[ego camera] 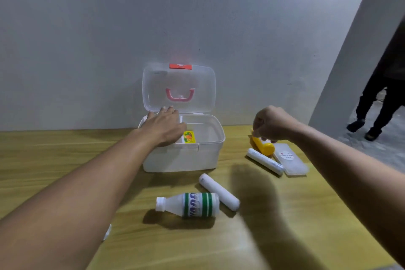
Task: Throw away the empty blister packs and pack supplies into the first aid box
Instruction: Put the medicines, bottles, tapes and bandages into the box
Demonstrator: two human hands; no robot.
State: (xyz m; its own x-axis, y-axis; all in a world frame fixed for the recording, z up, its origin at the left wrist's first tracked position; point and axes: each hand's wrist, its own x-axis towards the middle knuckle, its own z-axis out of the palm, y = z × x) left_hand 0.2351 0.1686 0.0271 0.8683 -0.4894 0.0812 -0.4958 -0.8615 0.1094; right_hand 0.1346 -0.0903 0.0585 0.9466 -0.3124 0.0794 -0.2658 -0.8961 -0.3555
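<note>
– Where is the box (184, 155)?
– On the table (65, 155), against the wall (87, 39), lid (178, 87) up behind it.
– And around it?
– A bottle (188, 204) lies in front, a roll (219, 192) touching its right end. To the right sit a tube (264, 146), a second roll (265, 161) and a flat case (291, 162).
– Inside?
– A small packet (189, 137).

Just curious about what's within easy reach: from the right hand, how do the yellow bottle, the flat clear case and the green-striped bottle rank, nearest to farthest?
From the right hand:
1. Yellow bottle, right under the fingers.
2. Flat clear case, just beyond it on the right.
3. Green-striped bottle, lying near the table's middle.
</note>
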